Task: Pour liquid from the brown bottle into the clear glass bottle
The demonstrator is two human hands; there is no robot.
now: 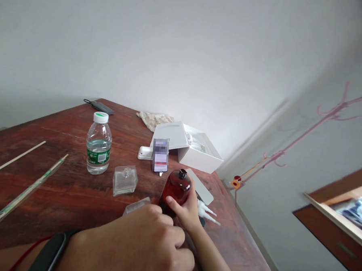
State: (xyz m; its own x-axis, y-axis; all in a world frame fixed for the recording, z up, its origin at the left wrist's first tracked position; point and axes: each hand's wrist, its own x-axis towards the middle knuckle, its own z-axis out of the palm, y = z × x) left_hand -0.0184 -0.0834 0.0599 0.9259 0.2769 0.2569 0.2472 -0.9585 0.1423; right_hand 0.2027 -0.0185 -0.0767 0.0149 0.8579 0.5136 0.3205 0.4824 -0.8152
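Holding the amber bottle (178,188) upright on the counter (59,194), your right hand (187,210) wraps its lower body, thumb laid across the front; the grip is closed on the glass. The bottle's black neck is uncovered at the top.

Your left hand (141,242) sits low in the foreground, just left of the right, knuckles up and fingers curled under. Whether they clasp anything cannot be told, since the palm side is hidden. A black band (49,252) circles that wrist, with a red cord (26,254) beside it.

Just past the left knuckles a clear flat piece (136,204) pokes out, partly hidden. Beyond it stands a square clear glass bottle (124,180), apart from the amber one. White pump nozzles (209,213) lie on the counter just right of your right hand, next to a flat white card (201,187).

Behind the amber bottle a phone (160,155) stands propped, screen blurred. A white box (198,150) lies open behind it, lid leaning against it. A plastic water bottle (98,145) with a white cap stands to the left, partly filled.

Far left: two long thin sticks (23,194) lie diagonally, well apart from the hands. At the far edge sit a crumpled cloth (154,118) and a dark flat case (102,107).
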